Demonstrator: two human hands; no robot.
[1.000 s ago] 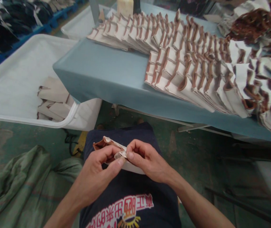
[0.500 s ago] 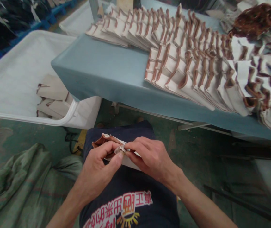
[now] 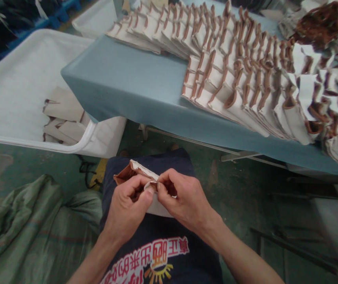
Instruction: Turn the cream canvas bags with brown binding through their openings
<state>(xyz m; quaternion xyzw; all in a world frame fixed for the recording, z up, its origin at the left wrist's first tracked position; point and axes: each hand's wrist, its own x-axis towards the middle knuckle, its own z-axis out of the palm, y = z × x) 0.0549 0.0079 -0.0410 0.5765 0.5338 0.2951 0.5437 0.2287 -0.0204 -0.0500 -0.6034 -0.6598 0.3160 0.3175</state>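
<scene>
left hand (image 3: 131,205) — pinches white-and-brown piece (image 3: 158,207) | right hand (image 3: 185,197) — pinches it too

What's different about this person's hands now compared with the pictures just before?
The right hand has shifted: its fingers, straighter half a second ago, are now bent into a pinch at the edge of the pale, brown-lined piece. Nothing was visibly let go. The left hand still holds the piece; the rows of pieces on the blue table look unchanged.
</scene>
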